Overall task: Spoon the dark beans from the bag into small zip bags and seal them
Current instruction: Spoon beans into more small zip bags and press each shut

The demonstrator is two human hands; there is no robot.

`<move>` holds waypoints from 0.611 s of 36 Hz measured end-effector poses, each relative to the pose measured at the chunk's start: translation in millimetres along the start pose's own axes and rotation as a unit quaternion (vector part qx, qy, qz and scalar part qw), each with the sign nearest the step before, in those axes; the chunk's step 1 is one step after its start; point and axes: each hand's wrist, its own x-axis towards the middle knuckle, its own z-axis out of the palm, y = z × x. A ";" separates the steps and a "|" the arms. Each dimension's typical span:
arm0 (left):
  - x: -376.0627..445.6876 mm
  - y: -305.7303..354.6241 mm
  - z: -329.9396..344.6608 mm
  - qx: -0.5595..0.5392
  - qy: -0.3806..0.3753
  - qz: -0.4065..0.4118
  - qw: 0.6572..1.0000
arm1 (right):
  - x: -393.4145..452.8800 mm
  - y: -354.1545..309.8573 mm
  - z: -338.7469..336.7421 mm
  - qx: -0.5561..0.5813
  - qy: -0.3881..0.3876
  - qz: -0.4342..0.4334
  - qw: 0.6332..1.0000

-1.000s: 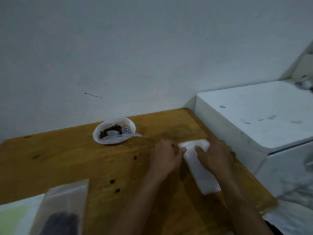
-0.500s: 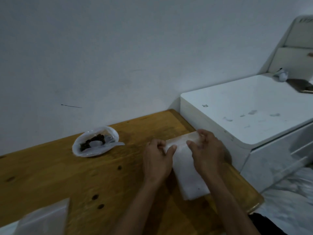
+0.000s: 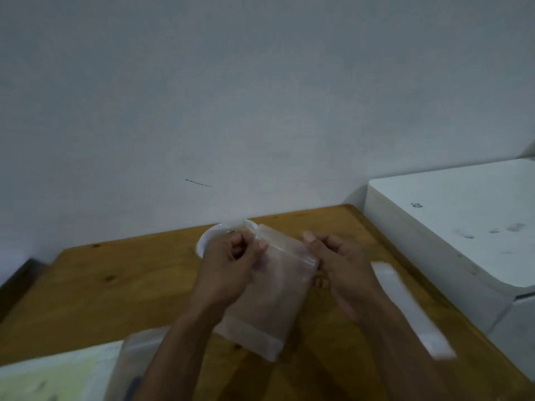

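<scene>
Lifted off the wooden table (image 3: 121,285) since a moment ago, the small clear plastic zip bag (image 3: 269,302) hangs pinched at its top corners between left hand (image 3: 231,264) and right hand (image 3: 341,267), hiding the white bean bag (image 3: 208,238) behind, beside a white stack of bags (image 3: 411,308).

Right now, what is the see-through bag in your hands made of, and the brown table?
The small clear zip bag looks like thin, glossy plastic: the tabletop shows through it. The brown table seems to be varnished wood, with dark knots and a soft sheen.
</scene>
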 end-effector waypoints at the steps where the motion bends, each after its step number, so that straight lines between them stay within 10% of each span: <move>1: -2.0 -1.5 -12.2 0.013 -0.002 -0.001 1.000 | 1.2 2.2 8.4 -0.017 -0.023 0.004 1.000; 6: -9.0 -11.7 -56.4 0.136 0.095 0.032 0.986 | 1.1 10.2 58.2 -0.049 -0.089 0.012 0.995; 10: -19.6 -12.8 -73.3 0.275 0.300 0.182 0.895 | -1.6 16.1 93.8 -0.027 -0.061 -0.017 0.998; 15: -30.4 0.6 -74.4 0.062 0.211 0.051 0.974 | -11.6 21.0 124.4 -0.025 -0.112 -0.067 0.991; 22: -30.1 -5.0 -86.3 -0.106 0.174 -0.020 0.979 | -12.4 23.9 137.0 -0.003 -0.157 -0.066 0.985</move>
